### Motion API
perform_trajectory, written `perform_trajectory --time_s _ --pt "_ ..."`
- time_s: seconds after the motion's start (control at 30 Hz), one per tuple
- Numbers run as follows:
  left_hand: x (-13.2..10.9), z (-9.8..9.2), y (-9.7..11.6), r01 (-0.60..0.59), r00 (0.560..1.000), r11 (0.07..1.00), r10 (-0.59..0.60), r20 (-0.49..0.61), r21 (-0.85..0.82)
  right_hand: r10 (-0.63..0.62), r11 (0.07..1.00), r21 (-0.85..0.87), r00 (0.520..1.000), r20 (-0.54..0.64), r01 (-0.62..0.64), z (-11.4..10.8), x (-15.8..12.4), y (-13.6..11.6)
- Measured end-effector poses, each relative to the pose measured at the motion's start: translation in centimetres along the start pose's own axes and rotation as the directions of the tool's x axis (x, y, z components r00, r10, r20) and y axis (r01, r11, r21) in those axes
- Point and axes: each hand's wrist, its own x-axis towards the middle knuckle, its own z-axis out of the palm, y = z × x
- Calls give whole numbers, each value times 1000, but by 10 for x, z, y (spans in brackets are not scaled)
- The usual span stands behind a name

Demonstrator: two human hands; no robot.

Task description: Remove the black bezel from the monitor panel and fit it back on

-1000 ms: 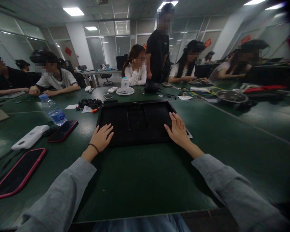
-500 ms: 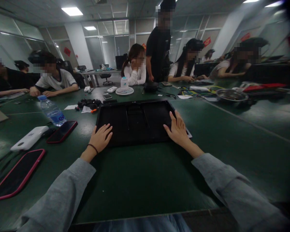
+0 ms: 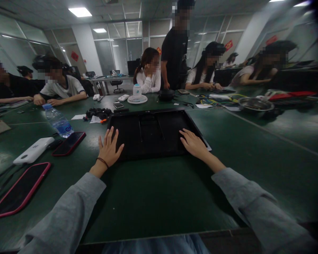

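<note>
A flat black rectangular panel (image 3: 151, 132) lies on the green table (image 3: 148, 201) in front of me. My left hand (image 3: 108, 148) rests at its near left corner, fingers stretched out and flat along the left edge. My right hand (image 3: 194, 144) lies palm down on the panel's near right part, fingers extended and together. Neither hand holds anything. Both arms wear grey sleeves.
Left of the panel lie a red-cased phone (image 3: 69, 143), a white power bank (image 3: 33, 150), a pink-cased phone (image 3: 19, 190) and a water bottle (image 3: 57, 120). Behind stand a small white fan (image 3: 137, 95) and a metal bowl (image 3: 255, 104). Several people sit around the table; one stands.
My left hand has straightened and slid forward along the panel's left edge. My right hand has flattened and lowered onto the panel's right side.
</note>
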Motion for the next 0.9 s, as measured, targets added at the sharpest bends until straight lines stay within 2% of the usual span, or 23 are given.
perform_trajectory --time_s 0.07,0.2,0.27,0.5,0.67,0.73,0.9 --pt "0 0 0 3 1000 1000 -3 1 -5 -5 1000 -1 1000 -5 5 -1 0 -1" --pt "2 2 -3 -62 984 997 68 165 -38 -6 1000 -6 1000 -1 6 -2 -1 -1" --pt "3 2 -4 -73 976 996 81 203 -44 -5 1000 -10 1000 3 5 -1 -1 0" --pt "3 3 -4 -76 978 997 80 192 -28 12 1000 -9 1000 -11 -12 -1 -2 -1" --pt "2 0 -1 -23 995 1000 24 92 -9 26 999 -27 981 -191 -32 -5 -5 -7" --pt "2 -1 0 -8 998 1000 8 65 -1 17 999 -28 977 -212 -24 -6 -5 -8" --pt "4 -1 -1 -58 976 998 62 210 -24 -5 1000 -7 1000 -22 5 -5 -2 -5"
